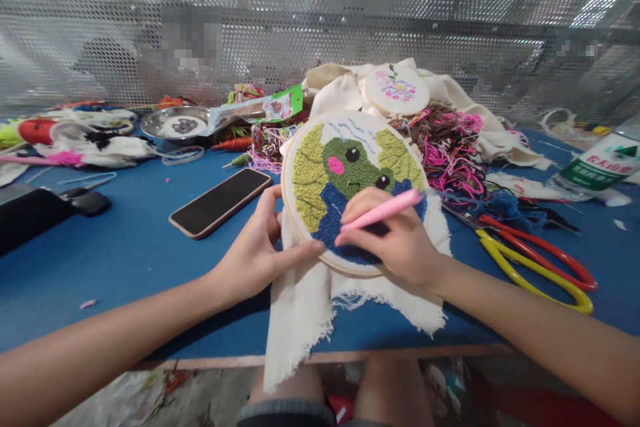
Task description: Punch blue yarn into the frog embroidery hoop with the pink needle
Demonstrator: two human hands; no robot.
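My left hand (260, 247) grips the lower left rim of a round embroidery hoop (306, 140), thumb on the front and fingers behind. Stretched in the hoop is white cloth with a looped-yarn picture of a green frog (345, 170), yellow-green leaves and dark blue below. My right hand (387, 233) is closed around a pink punch needle pen (383, 210), held low over the blue part. The pen's tip is hidden by my fingers. Loose frayed cloth (300, 320) hangs from the hoop over the table edge.
A phone (220, 203) lies left of the hoop. Red-and-yellow scissors (535, 260) and a plastic bottle (597, 163) are at right. Tangled yarn (450, 147), a smaller hoop (397, 90) and a metal bowl (175, 123) line the back, before a perforated metal screen (275, 33).
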